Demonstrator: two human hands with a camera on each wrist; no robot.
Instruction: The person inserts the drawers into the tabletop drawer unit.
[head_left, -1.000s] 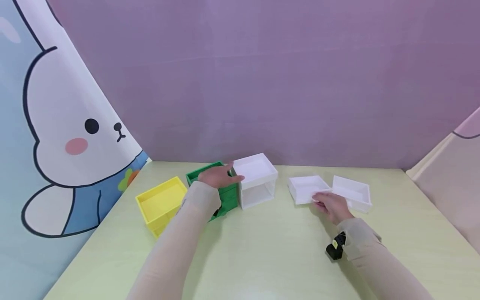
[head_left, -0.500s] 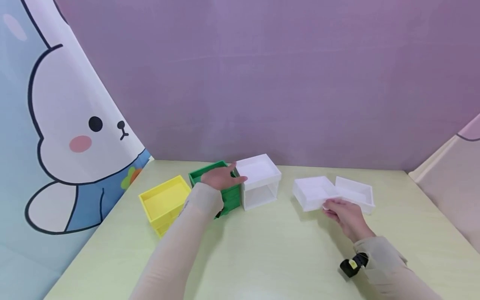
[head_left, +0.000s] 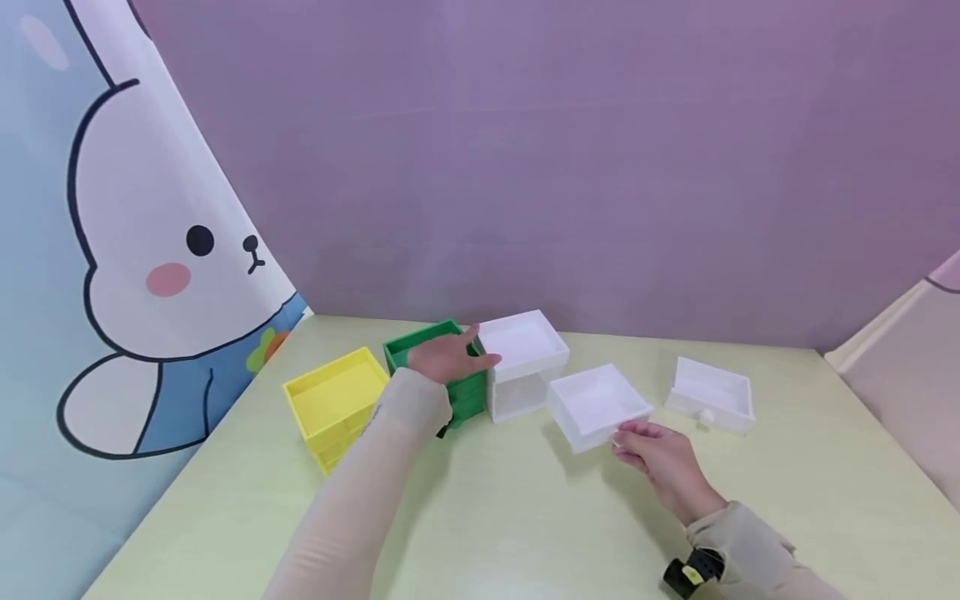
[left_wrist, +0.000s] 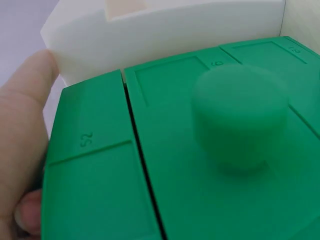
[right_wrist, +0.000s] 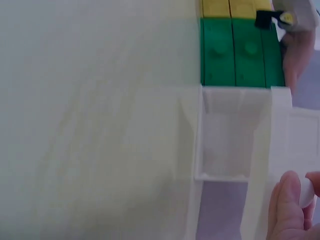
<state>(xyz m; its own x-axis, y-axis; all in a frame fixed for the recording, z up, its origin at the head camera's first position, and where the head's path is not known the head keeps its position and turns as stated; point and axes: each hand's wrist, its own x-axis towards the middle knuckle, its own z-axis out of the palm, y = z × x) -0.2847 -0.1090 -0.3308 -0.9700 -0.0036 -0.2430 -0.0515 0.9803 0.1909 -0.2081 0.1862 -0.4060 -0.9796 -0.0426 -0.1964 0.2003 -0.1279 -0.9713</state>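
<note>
Head view: we count one yellow box (head_left: 337,396), one green cabinet (head_left: 468,398), one white cabinet (head_left: 521,343) and two white drawers (head_left: 597,398). Our right hand (head_left: 663,467) pinches one drawer's knob (right_wrist: 306,193), holding that drawer above the table (head_left: 525,525), near the white cabinet; the other drawer (head_left: 711,390) rests farther right. Our left hand (head_left: 441,358) lies over the green cabinet, thumb and forefinger spread. Sideways on the green we read "52" (left_wrist: 86,139); two more markings are blurred.

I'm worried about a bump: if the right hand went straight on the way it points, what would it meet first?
Likely the white cabinet: the white drawer that the right hand holds would reach it first, though depth is hard to judge.
</note>
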